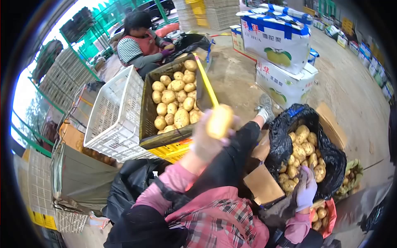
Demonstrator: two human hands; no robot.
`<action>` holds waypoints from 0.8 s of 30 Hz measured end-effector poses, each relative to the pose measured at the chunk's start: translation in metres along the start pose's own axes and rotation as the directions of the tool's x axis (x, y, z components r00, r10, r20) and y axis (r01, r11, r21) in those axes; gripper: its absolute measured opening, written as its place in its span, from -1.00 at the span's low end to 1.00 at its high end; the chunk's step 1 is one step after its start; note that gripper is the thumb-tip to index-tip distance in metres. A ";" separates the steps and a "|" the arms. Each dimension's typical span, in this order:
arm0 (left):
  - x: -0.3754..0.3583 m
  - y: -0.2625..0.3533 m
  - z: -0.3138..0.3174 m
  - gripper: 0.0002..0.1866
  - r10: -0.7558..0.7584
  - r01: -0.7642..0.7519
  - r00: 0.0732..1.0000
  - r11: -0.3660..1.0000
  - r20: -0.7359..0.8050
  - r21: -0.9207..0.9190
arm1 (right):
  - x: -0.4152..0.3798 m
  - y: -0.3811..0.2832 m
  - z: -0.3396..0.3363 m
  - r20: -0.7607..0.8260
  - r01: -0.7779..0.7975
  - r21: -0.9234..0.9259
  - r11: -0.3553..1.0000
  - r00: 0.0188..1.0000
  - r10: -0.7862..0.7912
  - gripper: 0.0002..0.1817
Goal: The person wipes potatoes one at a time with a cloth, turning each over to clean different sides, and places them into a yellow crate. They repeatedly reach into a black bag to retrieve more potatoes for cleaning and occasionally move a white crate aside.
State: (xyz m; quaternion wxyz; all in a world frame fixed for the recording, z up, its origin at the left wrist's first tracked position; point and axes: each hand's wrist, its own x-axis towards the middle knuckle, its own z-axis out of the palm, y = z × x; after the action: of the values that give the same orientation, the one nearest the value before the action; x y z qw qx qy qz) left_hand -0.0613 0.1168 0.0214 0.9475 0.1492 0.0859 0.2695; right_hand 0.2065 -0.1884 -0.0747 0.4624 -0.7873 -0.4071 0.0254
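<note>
Plaid apron (223, 223) nearest lens, at 6 o'clock. Left hand (209, 138), gloved, centre frame: fingers curled round single potato (220, 120), lifted clear of tilted crate of potatoes (175, 99) at 11 o'clock. Right hand (307, 191), gloved, at 4 o'clock: fingers pressed together on rim of black bag (285, 144), part-filled with potatoes. Step judged: sorting, mid-transfer. Next move calls for carrying potato rightward over bag mouth.

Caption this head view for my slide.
Left hand lifts a potato; right hand rests at a black bag of potatoes.
</note>
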 end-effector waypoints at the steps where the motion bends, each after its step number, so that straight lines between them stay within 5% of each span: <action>1: -0.009 0.033 -0.004 -0.39 0.115 -0.107 0.991 0.988 -0.062 0.112 | 0.002 -0.009 -0.002 0.007 -0.004 -0.054 0.999 1.000 0.004 -0.71; 2: -0.011 0.060 -0.009 -0.52 0.212 -0.201 0.976 0.964 -0.050 0.176 | 0.004 -0.024 -0.003 0.033 -0.045 -0.027 0.999 0.998 0.046 -0.72; 3: -0.016 0.086 -0.021 -0.54 0.340 -0.249 0.899 0.915 -0.275 0.317 | 0.006 -0.022 0.000 0.027 -0.037 -0.025 0.999 0.999 0.037 -0.72; 6: -0.006 0.148 -0.049 -0.52 0.430 -0.018 0.692 0.814 -0.581 0.581 | 0.003 -0.018 0.004 0.052 -0.074 -0.002 0.997 0.996 0.074 -0.73; 9: 0.033 0.192 -0.096 -0.59 0.421 0.143 0.485 0.827 -0.767 0.544 | 0.003 -0.018 0.006 0.065 -0.093 0.015 0.996 0.994 0.091 -0.74; 11: 0.074 0.219 -0.169 -0.59 0.555 0.269 0.491 0.636 -0.671 0.723 | 0.001 -0.017 0.008 0.043 -0.087 0.049 0.995 0.995 0.085 -0.75; 13: 0.091 0.224 -0.177 -0.55 0.592 0.308 0.514 0.548 -0.620 0.778 | -0.004 -0.018 0.007 0.058 -0.133 0.088 0.987 0.990 0.128 -0.75; 15: 0.109 0.223 -0.184 -0.48 0.551 0.271 0.540 0.601 -0.636 0.752 | -0.005 -0.022 0.003 0.038 -0.121 0.072 0.990 0.992 0.118 -0.75; 17: 0.118 0.231 -0.200 -0.38 0.589 0.434 0.685 0.143 -0.429 0.890 | -0.005 -0.027 -0.002 0.011 -0.113 0.058 0.992 0.994 0.113 -0.75; 19: 0.118 0.226 -0.183 -0.35 0.522 0.459 0.813 -0.298 -0.260 0.837 | 0.000 -0.027 -0.011 0.031 -0.120 0.066 0.991 0.992 0.119 -0.74; 20: 0.121 0.224 -0.180 -0.33 0.471 0.497 0.803 -0.191 -0.365 0.846 | 0.005 -0.027 -0.020 0.060 -0.114 0.037 0.993 0.992 0.111 -0.74; 23: 0.124 0.210 -0.159 -0.31 0.480 0.611 0.763 -0.319 -0.432 0.725 | 0.018 -0.025 -0.039 0.111 -0.138 0.025 0.990 0.985 0.135 -0.73; 24: 0.139 0.225 -0.198 -0.29 0.491 0.584 0.786 -0.391 -0.375 0.711 | 0.024 -0.024 -0.043 0.124 -0.089 -0.025 0.996 0.988 0.091 -0.73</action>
State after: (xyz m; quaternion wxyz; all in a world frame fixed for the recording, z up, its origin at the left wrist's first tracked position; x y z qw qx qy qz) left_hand -0.1018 0.4205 -0.1025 0.2861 0.7640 0.5764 0.0480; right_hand 0.2259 -0.1974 -0.0242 0.4269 -0.8061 -0.3995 0.0916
